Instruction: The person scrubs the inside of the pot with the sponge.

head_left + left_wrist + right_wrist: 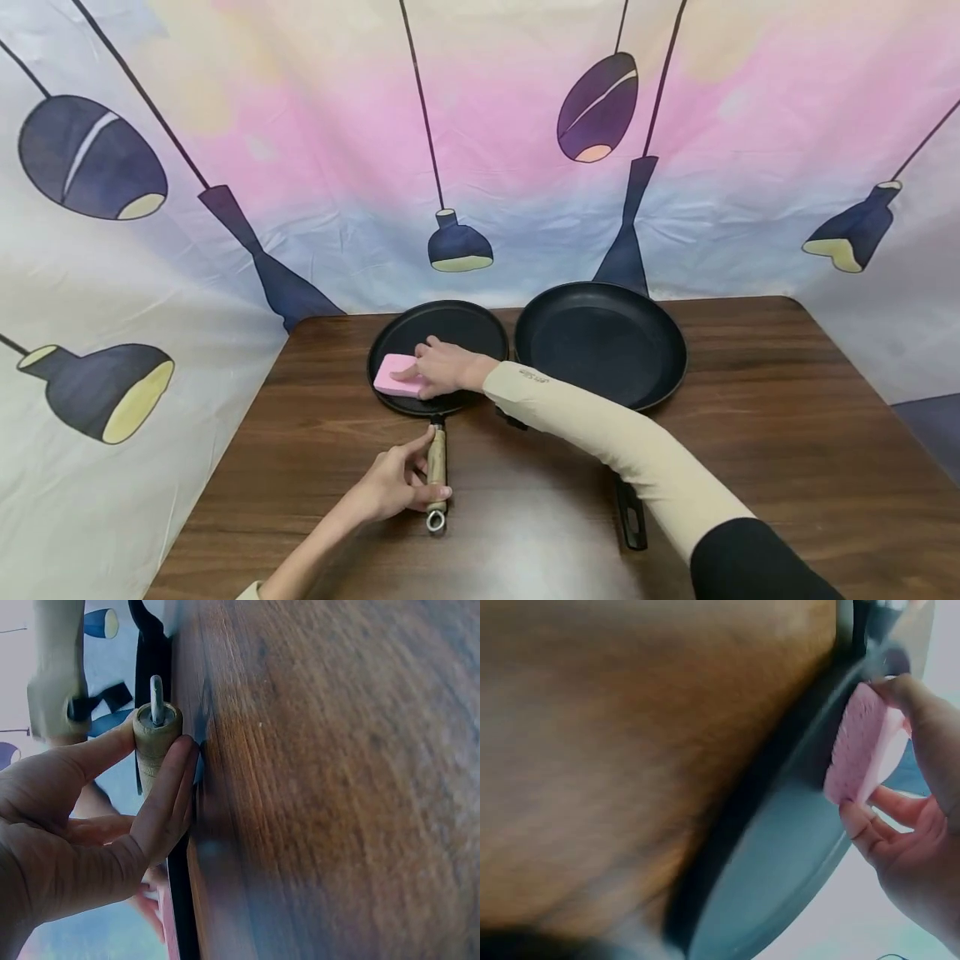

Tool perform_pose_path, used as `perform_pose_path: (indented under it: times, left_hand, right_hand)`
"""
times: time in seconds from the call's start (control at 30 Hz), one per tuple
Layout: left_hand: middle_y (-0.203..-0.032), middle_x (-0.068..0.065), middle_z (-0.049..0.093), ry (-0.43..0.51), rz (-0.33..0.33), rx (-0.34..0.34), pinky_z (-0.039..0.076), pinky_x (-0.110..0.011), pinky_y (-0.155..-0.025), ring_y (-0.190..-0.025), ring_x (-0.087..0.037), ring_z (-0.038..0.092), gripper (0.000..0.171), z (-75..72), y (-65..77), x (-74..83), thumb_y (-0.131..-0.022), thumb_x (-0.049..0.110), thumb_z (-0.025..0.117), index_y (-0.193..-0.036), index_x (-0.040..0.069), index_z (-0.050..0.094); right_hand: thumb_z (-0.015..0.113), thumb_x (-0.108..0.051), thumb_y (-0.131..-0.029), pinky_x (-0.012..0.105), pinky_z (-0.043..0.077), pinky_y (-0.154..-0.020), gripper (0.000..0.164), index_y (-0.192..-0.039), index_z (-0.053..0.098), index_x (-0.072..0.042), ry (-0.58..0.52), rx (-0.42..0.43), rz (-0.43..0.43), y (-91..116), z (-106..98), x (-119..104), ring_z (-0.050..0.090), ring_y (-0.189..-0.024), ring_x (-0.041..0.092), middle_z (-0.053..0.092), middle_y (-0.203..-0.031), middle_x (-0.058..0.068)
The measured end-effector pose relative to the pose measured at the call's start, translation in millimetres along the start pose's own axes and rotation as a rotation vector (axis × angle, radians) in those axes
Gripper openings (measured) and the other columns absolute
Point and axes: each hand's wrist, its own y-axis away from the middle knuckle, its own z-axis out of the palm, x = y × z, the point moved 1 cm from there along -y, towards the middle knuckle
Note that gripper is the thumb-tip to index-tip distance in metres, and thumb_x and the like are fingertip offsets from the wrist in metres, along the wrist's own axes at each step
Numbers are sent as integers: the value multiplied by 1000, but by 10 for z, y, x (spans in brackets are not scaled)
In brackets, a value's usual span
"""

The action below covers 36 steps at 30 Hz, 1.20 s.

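A flat black pan with a light wooden handle lies toward the back of the table. My left hand grips that handle, thumb near its pan end and fingers by the metal hanging ring. In the left wrist view the fingers curl along the wood. Over the pan's left side, my right hand holds a pink sponge. The right wrist view has this sponge pinched between thumb and fingertips, close over the pan's dark surface.
A larger, deeper black frying pan stands just right of the flat pan, its black handle pointing toward me. My right sleeve crosses in front of it. Behind the wooden table hangs a cloth printed with lamps.
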Motion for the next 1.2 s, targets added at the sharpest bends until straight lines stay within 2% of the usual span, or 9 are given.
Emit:
perform_pose_path:
  times: [0.1, 0.3, 0.4, 0.5, 0.63, 0.87, 1.0, 1.2]
  left_hand:
    - [-98, -10, 58, 18, 5, -2, 56, -21, -55, -68, -9, 65, 97, 36, 54, -7, -82, 13, 87, -157, -6, 28]
    - [-95, -10, 61, 31, 35, -4, 59, -24, -56, -68, -12, 66, 99, 76, 135, -10, -82, 13, 87, -157, -7, 26]
    - [-95, -10, 61, 30, 40, 4, 60, -24, -57, -68, -13, 66, 99, 77, 155, -6, -82, 14, 87, -157, -7, 27]
    - [-96, -10, 61, 26, 36, 7, 60, -23, -58, -69, -13, 66, 99, 66, 172, -6, -82, 15, 87, -157, -6, 27]
    - [-97, -11, 60, 32, 28, 14, 60, -23, -58, -69, -13, 66, 98, 42, 181, -17, -82, 13, 87, -157, -6, 27]
    - [-97, -12, 60, 59, 20, 16, 62, -26, -61, -68, -11, 66, 99, -8, 151, -38, -82, 11, 87, -157, -6, 26]
    - [-97, -12, 60, 48, 14, 20, 62, -27, -61, -67, -10, 65, 98, -29, 106, -38, -82, 11, 87, -157, -6, 26]
    - [-99, -11, 60, 26, 15, 20, 62, -25, -61, -69, -9, 64, 98, -13, 50, -19, -82, 13, 87, -158, -4, 28]
  right_hand:
    - [58, -43, -104, 33, 49, -102, 56, -156, 36, -44, 59, 16, 74, -151, -21, 0, 49, -120, 23, 54, -142, 6]
    - [59, -44, -103, 38, 45, -111, 58, -157, 37, -42, 91, 21, 221, -308, -49, 136, 47, -132, 28, 51, -146, 10]
    - [59, -43, -103, 41, 45, -114, 59, -157, 36, -40, 107, 42, 342, -288, -26, 281, 46, -137, 32, 50, -149, 14]
    - [57, -43, -104, 41, 47, -112, 57, -157, 38, -37, 114, 54, 449, -217, 13, 422, 49, -134, 34, 53, -146, 16]
    - [58, -42, -104, 41, 52, -104, 52, -153, 48, -27, 118, 61, 496, -80, -1, 519, 55, -122, 34, 60, -134, 18]
    - [60, -46, -102, 42, 57, -98, 53, -148, 54, -20, 57, -22, 504, 180, -105, 583, 57, -118, 33, 62, -129, 19]
    - [59, -51, -101, 44, 57, -100, 56, -146, 56, -18, 37, -47, 462, 299, -105, 575, 58, -120, 34, 64, -131, 20]
    - [57, -56, -100, 43, 59, -95, 59, -146, 57, -17, 101, -32, 359, 531, -37, 393, 62, -115, 34, 67, -129, 19]
